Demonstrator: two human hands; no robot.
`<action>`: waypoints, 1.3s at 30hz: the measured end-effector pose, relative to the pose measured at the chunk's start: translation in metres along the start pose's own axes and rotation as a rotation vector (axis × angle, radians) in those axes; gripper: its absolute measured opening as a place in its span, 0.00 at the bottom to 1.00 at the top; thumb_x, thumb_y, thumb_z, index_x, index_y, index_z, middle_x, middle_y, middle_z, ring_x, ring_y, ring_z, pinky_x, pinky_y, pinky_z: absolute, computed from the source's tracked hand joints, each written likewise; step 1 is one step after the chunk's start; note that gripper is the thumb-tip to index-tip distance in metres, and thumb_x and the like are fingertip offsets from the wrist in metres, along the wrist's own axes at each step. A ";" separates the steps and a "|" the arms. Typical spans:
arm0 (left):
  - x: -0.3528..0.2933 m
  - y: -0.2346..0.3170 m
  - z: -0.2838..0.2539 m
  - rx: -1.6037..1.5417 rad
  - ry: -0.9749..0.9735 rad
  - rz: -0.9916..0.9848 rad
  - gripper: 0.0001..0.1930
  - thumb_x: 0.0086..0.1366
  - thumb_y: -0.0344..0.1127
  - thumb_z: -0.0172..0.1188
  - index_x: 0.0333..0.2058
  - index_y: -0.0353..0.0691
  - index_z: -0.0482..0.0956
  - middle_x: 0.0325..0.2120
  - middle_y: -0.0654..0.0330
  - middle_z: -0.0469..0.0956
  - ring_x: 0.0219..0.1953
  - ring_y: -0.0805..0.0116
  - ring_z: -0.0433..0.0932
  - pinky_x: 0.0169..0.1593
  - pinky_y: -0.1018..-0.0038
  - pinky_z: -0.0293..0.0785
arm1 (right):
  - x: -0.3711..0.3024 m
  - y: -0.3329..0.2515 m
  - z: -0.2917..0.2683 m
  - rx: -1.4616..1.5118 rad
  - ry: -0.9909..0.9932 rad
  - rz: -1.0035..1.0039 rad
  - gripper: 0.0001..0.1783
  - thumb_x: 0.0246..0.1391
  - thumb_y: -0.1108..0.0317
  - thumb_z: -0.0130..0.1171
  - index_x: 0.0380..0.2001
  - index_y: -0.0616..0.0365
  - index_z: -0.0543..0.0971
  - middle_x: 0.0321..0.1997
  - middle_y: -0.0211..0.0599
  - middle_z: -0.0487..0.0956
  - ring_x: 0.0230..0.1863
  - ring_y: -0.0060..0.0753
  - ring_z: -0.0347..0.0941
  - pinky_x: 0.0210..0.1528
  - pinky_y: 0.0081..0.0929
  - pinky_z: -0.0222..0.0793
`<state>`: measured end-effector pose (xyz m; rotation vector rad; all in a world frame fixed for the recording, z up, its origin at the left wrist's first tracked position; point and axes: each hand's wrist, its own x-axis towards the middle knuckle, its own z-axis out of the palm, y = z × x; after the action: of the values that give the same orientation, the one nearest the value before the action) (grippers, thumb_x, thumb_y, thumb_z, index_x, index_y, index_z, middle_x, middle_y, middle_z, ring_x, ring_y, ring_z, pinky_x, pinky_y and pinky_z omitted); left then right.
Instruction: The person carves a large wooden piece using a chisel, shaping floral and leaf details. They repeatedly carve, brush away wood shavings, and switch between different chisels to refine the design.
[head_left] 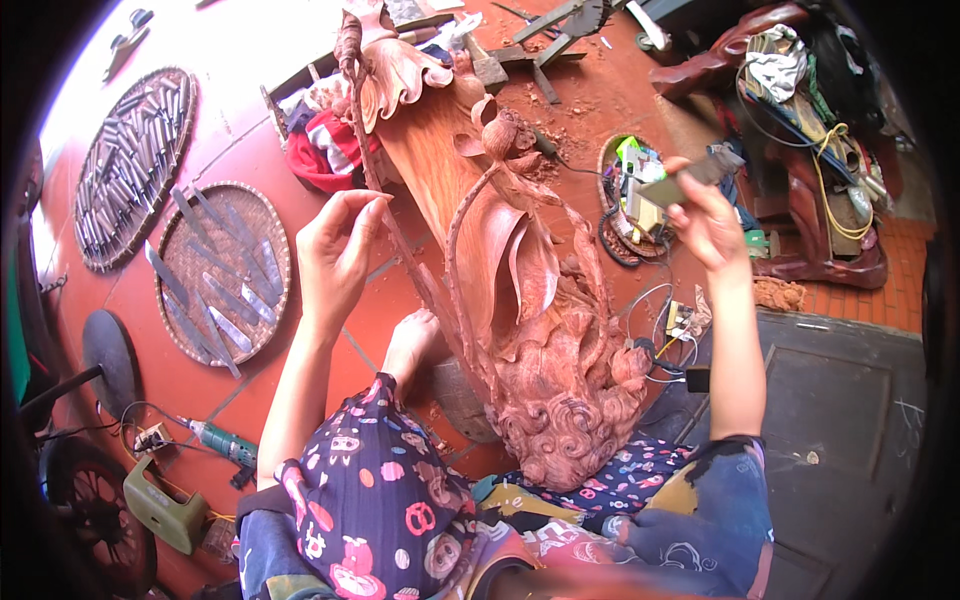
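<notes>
A long reddish-brown wood carving [505, 260] slants away from my lap, with curled petals, thin twisting stems and a dense mass of curls at its near end. My left hand [338, 250] is raised beside a thin carved stem [400, 245] on its left side. Thumb and forefinger press together there, and I cannot make out anything between them. Off the carving to the right, my right hand [708, 222] is held up, its fingers closed on a flat grey strip [690, 180]. What the strip is made of does not show clearly.
Two round woven trays lie on the red tiles at left, one with flat blades [215, 280], the other with many metal tools [135, 165]. A green rotary power tool [222, 440] lies near a wheel. At right are a cluttered basket [632, 190], cables and a dark panel [820, 420].
</notes>
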<state>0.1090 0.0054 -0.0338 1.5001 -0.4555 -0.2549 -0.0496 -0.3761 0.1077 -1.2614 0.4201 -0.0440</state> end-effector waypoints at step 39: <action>-0.076 -0.014 0.033 -0.264 0.540 0.003 0.35 0.67 0.37 0.63 0.70 0.40 0.62 0.55 0.54 0.72 0.48 0.66 0.77 0.50 0.72 0.78 | 0.003 0.146 0.326 -1.410 -0.321 -1.093 0.23 0.52 0.60 0.62 0.49 0.62 0.79 0.36 0.38 0.81 0.45 0.38 0.79 0.53 0.52 0.75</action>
<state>0.0288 0.0083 -0.0574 1.2443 0.0105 0.0946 0.0327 -0.0331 0.0494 -2.7040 -0.7350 -0.5338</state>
